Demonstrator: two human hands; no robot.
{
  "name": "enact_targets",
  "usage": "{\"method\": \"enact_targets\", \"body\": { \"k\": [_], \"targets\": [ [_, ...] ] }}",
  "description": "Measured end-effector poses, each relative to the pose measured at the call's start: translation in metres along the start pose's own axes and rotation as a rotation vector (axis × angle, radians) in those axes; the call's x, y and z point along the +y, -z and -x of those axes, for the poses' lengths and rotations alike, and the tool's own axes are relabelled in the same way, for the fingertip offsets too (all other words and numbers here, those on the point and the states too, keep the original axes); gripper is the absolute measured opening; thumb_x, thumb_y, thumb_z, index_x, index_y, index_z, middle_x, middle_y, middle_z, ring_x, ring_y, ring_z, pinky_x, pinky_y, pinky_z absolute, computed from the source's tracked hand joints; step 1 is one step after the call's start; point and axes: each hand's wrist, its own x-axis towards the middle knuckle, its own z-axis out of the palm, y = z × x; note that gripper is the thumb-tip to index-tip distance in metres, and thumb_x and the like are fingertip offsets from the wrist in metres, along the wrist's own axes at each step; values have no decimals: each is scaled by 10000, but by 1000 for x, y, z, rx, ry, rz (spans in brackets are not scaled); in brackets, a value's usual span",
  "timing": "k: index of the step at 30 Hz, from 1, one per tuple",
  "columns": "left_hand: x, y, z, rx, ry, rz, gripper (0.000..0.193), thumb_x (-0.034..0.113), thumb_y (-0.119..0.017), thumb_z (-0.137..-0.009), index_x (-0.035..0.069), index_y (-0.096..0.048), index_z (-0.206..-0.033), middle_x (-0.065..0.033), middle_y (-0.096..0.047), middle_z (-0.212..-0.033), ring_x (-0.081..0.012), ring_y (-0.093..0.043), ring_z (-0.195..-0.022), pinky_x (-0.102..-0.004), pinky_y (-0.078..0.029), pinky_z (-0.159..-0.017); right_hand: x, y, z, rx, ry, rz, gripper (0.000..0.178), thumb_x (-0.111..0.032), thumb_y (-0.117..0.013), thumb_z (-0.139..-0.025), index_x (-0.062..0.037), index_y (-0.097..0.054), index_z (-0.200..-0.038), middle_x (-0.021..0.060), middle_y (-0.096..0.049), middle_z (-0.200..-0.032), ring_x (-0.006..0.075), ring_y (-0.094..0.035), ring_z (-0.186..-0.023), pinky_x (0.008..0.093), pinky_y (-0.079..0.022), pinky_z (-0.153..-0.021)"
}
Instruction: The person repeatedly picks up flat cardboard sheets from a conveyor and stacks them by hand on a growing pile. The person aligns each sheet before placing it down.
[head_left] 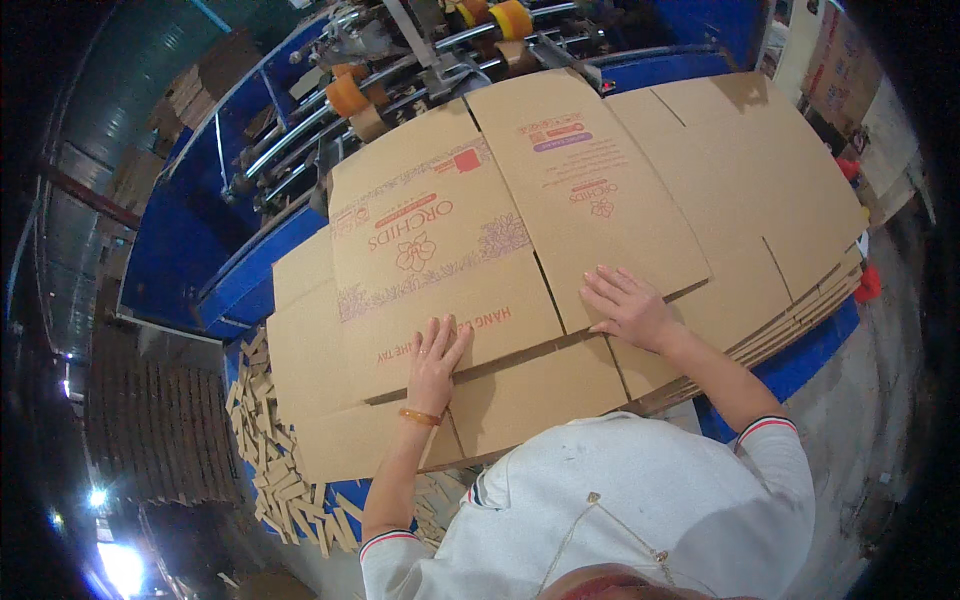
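Observation:
A printed flat cardboard box blank (440, 290) lies folded over on top of a stack of plain brown cardboard sheets (760, 180). Its far edge reaches the machine's rollers. My left hand (435, 362) rests flat on the near left part of the blank, fingers spread and pointing away from me, covering some print. On the right panel, my right hand (630, 308) lies with its fingers stretched out near the blank's near edge. Neither hand grips anything. A dark slot runs between the blank's two printed panels.
Beyond the stack stands a blue machine (270, 250) with metal shafts and orange rollers (347, 96). Many cardboard scraps (290, 490) lie in a heap at the left, on a blue surface. More stacked cardboard (160, 430) stands farther left. A red item (867, 285) sits at the right.

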Motion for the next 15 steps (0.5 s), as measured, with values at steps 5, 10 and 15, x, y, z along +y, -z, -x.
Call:
{"method": "enact_targets", "body": {
  "k": [5, 10, 15],
  "targets": [
    [-15, -9, -29, 98, -46, -31, 706, -46, -552, -753, 217, -461, -1402, -120, -415, -1463, -362, -395, -1333, -577, -320, -1057, 23, -19, -17, 47, 30, 49, 636, -472, -678, -754, -156, -551, -1291, 70, -507, -1384, 281, -447, -1296, 514, -376, -1034],
    [-49, -13, -72, 193, -86, -50, 683, -49, -552, -746, 205, -487, -1377, -109, -467, -1416, -337, -428, -1306, -555, -335, -1057, 66, -36, -63, 112, 73, 8, 659, -450, -702, -753, -163, -534, -1322, 73, -499, -1393, 282, -445, -1295, 516, -370, -1040],
    [-79, -17, -138, 205, 10, 36, 665, -42, -564, -726, 182, -519, -1350, -84, -480, -1411, -282, -423, -1320, -499, -337, -1077, 116, -58, -120, 161, 35, -27, 641, -409, -707, -766, -140, -533, -1321, 84, -504, -1388, 290, -446, -1294, 503, -351, -1055]
  ]
}}
